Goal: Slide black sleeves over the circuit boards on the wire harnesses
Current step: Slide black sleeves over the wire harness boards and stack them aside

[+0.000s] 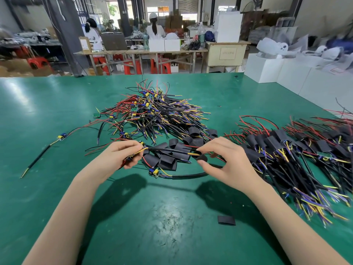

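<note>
My left hand (122, 155) grips a wire harness (168, 150) near its small circuit board, above the green table (57, 111). The harness's black cable runs right toward my right hand (225, 161), whose thumb and fingers pinch a black sleeve (201, 156) at the cable's yellow-tipped end. Between my hands lies a heap of loose black sleeves (168, 159). A pile of bare harnesses (158, 111) sits behind it. Sleeved harnesses (286, 150) are stacked to the right.
One harness (179, 175) with a blue and yellow board lies just in front of my hands. A lone harness (47, 150) lies at the left. One flat sleeve (226, 220) lies near the front. White boxes (286, 73) stand past the table's right edge; people work far behind.
</note>
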